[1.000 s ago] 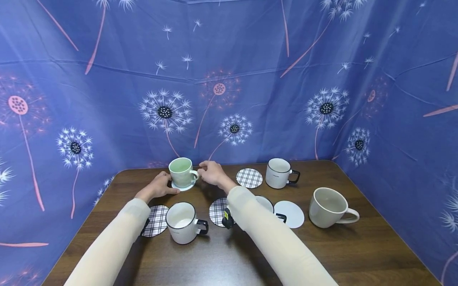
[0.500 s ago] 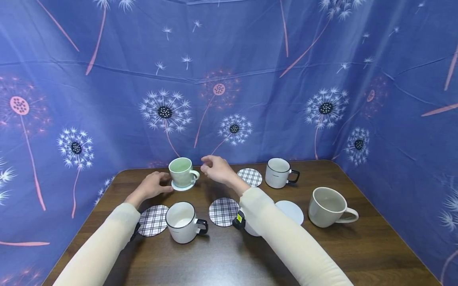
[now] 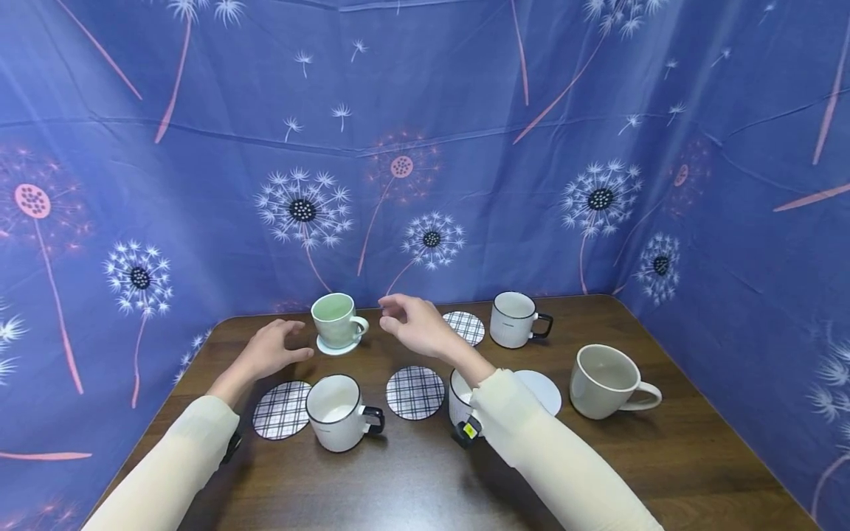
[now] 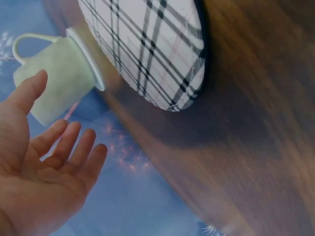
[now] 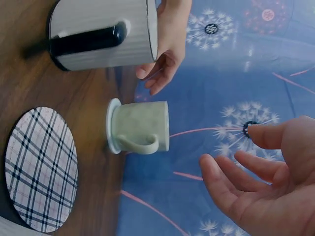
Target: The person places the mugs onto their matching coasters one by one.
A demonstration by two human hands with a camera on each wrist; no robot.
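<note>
Green mug (image 3: 334,318): upright on a white coaster (image 3: 337,345) at the table's (image 3: 664,457) far left, handle pointing right; between both hands, touched by neither.
Left hand (image 3: 268,352): just left of the mug, fingers spread and relaxed, holding nothing.
Right hand (image 3: 417,323): raised just right of the mug, fingers loosely curved, holding nothing.
Nearer: plaid coaster (image 3: 282,409), black-handled mug (image 3: 340,412), second plaid coaster (image 3: 415,392).
Right side: beige mug (image 3: 607,380).

head looks down; blurry wrist views share green cup (image 3: 335,318).
</note>
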